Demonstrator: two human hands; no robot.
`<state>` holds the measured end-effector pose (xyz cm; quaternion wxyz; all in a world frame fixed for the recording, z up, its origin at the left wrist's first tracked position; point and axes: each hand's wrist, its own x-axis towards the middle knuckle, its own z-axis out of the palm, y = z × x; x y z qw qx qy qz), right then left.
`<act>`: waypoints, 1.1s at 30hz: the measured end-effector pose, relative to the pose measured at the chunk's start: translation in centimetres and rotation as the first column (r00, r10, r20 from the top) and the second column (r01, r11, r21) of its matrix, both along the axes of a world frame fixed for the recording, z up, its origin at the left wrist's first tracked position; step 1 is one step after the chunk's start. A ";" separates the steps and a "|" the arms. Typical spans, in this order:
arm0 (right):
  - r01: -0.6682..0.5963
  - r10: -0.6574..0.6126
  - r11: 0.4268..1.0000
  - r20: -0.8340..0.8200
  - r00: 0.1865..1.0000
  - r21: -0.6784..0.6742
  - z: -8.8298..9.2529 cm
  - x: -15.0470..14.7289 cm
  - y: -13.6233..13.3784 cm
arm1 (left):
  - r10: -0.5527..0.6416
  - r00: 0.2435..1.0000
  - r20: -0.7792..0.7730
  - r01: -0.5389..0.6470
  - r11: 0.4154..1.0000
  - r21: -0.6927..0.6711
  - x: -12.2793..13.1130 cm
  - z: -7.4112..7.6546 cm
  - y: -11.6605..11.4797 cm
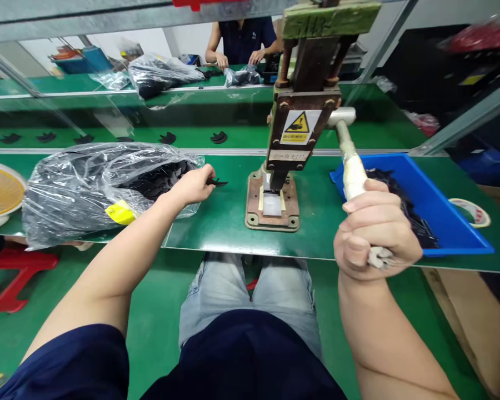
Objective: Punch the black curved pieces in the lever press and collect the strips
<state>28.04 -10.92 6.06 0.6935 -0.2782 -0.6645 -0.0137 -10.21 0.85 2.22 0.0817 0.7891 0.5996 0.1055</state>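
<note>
The left hand [194, 186] pinches a small black curved piece [215, 181] between closed fingertips, its tip pointing toward the hand press [281, 166] just to that hand's right; behind the wrist lies the clear plastic bag [95, 186] heaped with more black pieces. The right hand [375, 230] is fisted tight round the wrapped lever handle [352, 169], pulled well toward the body. To do this well, the piece likely wants to sit flat and square on the press's pale bed [272, 204], fingers drawn clear of the ram before any stroke. Open green tabletop [229, 222] lies between left hand and press base; the blue bin [450, 222] sits close beyond the right hand, and the table edge runs just under it
</note>
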 end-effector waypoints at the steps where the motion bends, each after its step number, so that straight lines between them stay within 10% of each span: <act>1: -0.002 0.002 1.000 0.007 1.000 -0.005 0.0 0.0 0.0 | -0.045 0.999 0.017 0.045 0.999 -0.001 1.1 -0.3 -0.2; 5: 0.007 -0.005 1.000 0.056 0.998 -0.023 0.2 0.4 -0.3 | -0.126 0.970 0.210 0.136 0.990 -0.031 5.8 -2.8 -0.4; 10: -0.049 0.051 0.998 0.090 0.995 -0.029 0.1 0.9 -0.5 | 0.113 0.851 0.513 -0.035 0.987 -0.160 8.5 -4.9 0.1; 20: -0.005 0.005 1.000 0.065 0.998 -0.011 0.0 0.5 -0.2 | 0.275 0.592 0.757 0.277 0.813 -0.512 12.1 -1.8 -0.6; 33: -0.169 0.165 0.980 0.040 0.985 0.104 -0.2 0.6 1.0 | 0.330 0.642 0.692 0.237 0.773 -0.588 14.3 -1.9 1.6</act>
